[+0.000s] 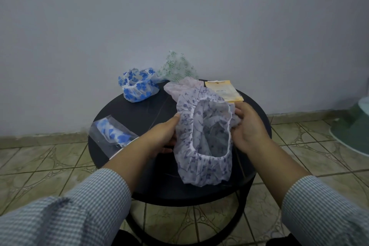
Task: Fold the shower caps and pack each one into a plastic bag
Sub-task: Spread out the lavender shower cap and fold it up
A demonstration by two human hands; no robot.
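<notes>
Setting: round black table (139,110) on a patterned tile floor (40,164), set against a plain grey wall (179,16)
Sleeves: blue-and-white checked sleeves cover both forearms at the near edge of the view
Held cap: white shower cap with purple flower print (203,170), opening upward with its elastic rim stretched, held above the near right part of the table
Left hand: left hand (165,136) grips the cap's left side, thumb on the outside of the rim, the other fingers hidden behind the plastic
Right hand: right hand (249,126) grips the cap's right rim, fingers curled and bunching the plastic
Packed bag: clear plastic bag holding a folded blue-flowered cap (111,132) lies at the table's left edge, partly covered by the left forearm
Far left: loose blue-flowered shower cap (137,86) sits open at the back edge
Far middle: green-patterned shower cap (176,67) against the wall; a pale pink cap (179,87) in front, partly hidden by the held cap
Far right: yellow-topped packet (224,90) touching the pink cap, its near corner behind the held cap
Right edge: greenish object, cut off, cannot tell what it is
</notes>
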